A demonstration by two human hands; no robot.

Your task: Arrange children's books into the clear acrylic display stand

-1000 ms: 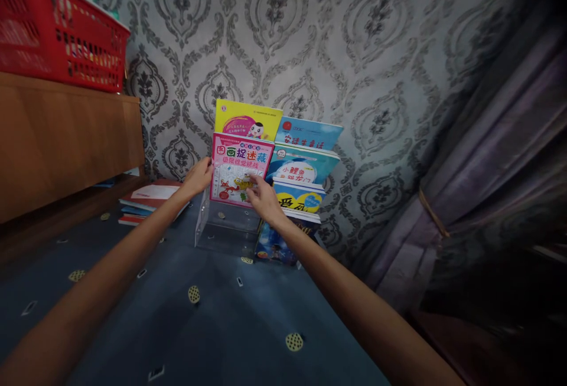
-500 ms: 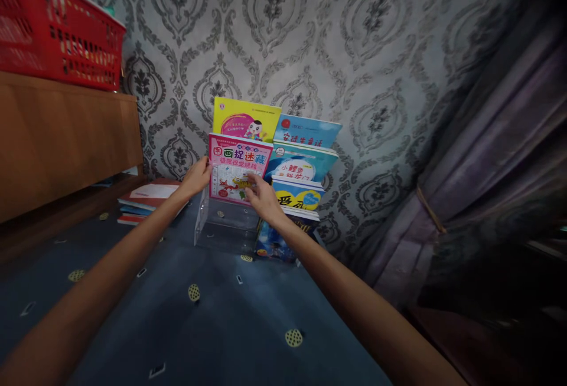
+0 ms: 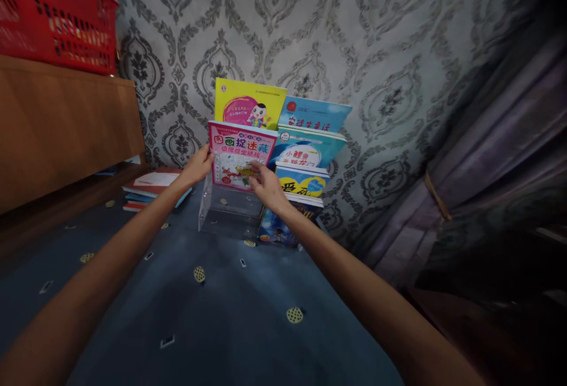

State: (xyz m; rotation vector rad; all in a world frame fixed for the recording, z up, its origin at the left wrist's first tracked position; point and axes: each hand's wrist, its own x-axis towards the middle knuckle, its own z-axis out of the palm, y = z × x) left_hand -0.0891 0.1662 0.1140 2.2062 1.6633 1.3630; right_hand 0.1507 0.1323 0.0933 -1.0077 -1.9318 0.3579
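A pink book stands in a clear tiered rack, in front of a yellow book. My left hand is at the pink book's left edge, fingers closed on it. My right hand touches the lower right of its cover with fingers apart. To the right, blue books, a teal book, a blue and yellow book and a dark blue book stand in tiers. The rack's lower left front tiers hold no books.
A stack of books lies left of the rack on the dark blue patterned cloth. A red basket sits on a wooden cabinet. Patterned wall behind; tied curtain at right.
The view has tilted down slightly, so the wall pattern, basket and books sit differently in the picture. Both hands remain at the pink book, with little visible movement.
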